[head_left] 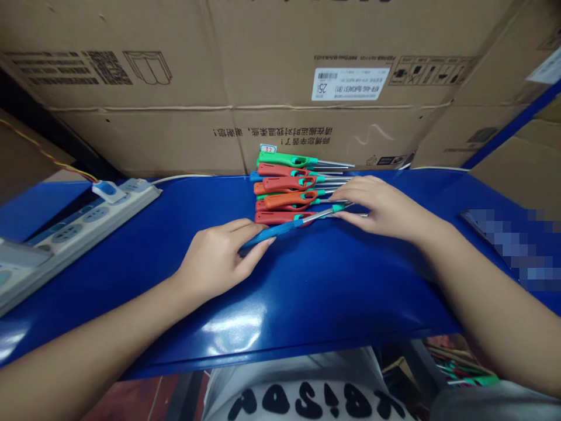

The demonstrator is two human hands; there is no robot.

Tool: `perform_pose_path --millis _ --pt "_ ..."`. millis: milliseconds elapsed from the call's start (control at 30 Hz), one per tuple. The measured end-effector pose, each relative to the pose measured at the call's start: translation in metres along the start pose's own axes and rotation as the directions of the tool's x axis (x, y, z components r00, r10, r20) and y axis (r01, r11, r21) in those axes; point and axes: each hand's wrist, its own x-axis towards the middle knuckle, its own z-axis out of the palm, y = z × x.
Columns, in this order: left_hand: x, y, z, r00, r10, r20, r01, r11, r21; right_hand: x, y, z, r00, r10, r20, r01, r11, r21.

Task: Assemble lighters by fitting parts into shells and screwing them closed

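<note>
My left hand (219,251) is closed around the handle of a blue long-nosed gas lighter (280,231), thumb along its near side. The lighter points right and slightly away, in front of a stack of similar lighters. My right hand (377,204) is at its tip, where a teal piece (338,207) shows; the thumb and fingers close around the end of the metal tube. Just beyond lie several lighters in a row, with red (284,184), orange (287,200) and green (280,159) handles to the left and metal tubes to the right. My right fingers partly cover some tubes.
The lighters lie on a blue tabletop (315,286). A large cardboard box (272,82) stands upright behind it. A white power strip (83,234) with a plug and wires is on the left. A small numbered label (268,148) sits behind the stack. More coloured lighters (473,377) appear below, at right.
</note>
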Motion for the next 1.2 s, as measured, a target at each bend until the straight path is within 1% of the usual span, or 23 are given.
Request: perform_pose_path --millis 100,200,333,433,533,667,767,867,933,1000,1133,1200 --pt "0.000 0.000 0.000 1.000 0.011 -0.013 -0.011 1.000 0.001 0.000 0.003 0.000 1.000 0.002 -0.002 -0.002 1.000 -0.002" --pt "-0.001 -0.001 0.002 0.999 0.040 -0.018 -0.040 0.999 -0.018 0.001 -0.003 0.003 0.999 -0.035 0.004 0.035 0.998 0.054" --pt "-0.003 0.001 0.005 0.995 0.092 -0.029 -0.094 0.994 -0.062 0.005 -0.026 0.011 0.995 -0.102 -0.015 0.103 0.990 0.100" --pt "-0.005 0.005 0.007 0.991 0.132 -0.037 -0.135 0.987 -0.091 0.009 -0.046 0.019 0.991 -0.128 -0.027 0.130 0.987 0.092" --pt "-0.006 0.007 0.009 0.989 0.146 -0.034 -0.149 0.983 -0.103 0.010 -0.055 0.024 0.987 -0.157 -0.031 0.159 0.986 0.052" --pt "-0.006 0.007 0.011 0.994 0.110 -0.011 -0.111 0.983 -0.147 0.010 -0.053 0.027 0.984 -0.174 -0.038 0.176 0.983 0.052" --pt "-0.006 0.008 0.012 0.998 0.064 0.002 -0.061 0.965 -0.254 0.011 -0.052 0.028 0.977 -0.200 -0.075 0.204 0.978 0.038" --pt "-0.006 0.012 0.012 0.999 -0.032 0.039 0.044 0.926 -0.374 0.011 -0.055 0.030 0.967 -0.234 -0.102 0.236 0.972 0.005" --pt "-0.006 0.015 0.013 0.993 -0.093 0.071 0.114 0.900 -0.420 0.011 -0.057 0.032 0.962 -0.252 -0.107 0.253 0.967 -0.004" --pt "-0.007 0.017 0.013 0.989 -0.117 0.091 0.145 0.894 -0.424 0.011 -0.058 0.034 0.959 -0.265 -0.104 0.266 0.964 -0.002" --pt "-0.011 0.021 0.011 0.993 -0.095 0.072 0.114 0.928 -0.354 0.010 -0.060 0.037 0.957 -0.263 -0.123 0.267 0.964 0.018" --pt "-0.012 0.024 0.010 0.992 -0.106 0.065 0.122 0.928 -0.353 0.010 -0.062 0.036 0.956 -0.263 -0.131 0.268 0.963 0.025"
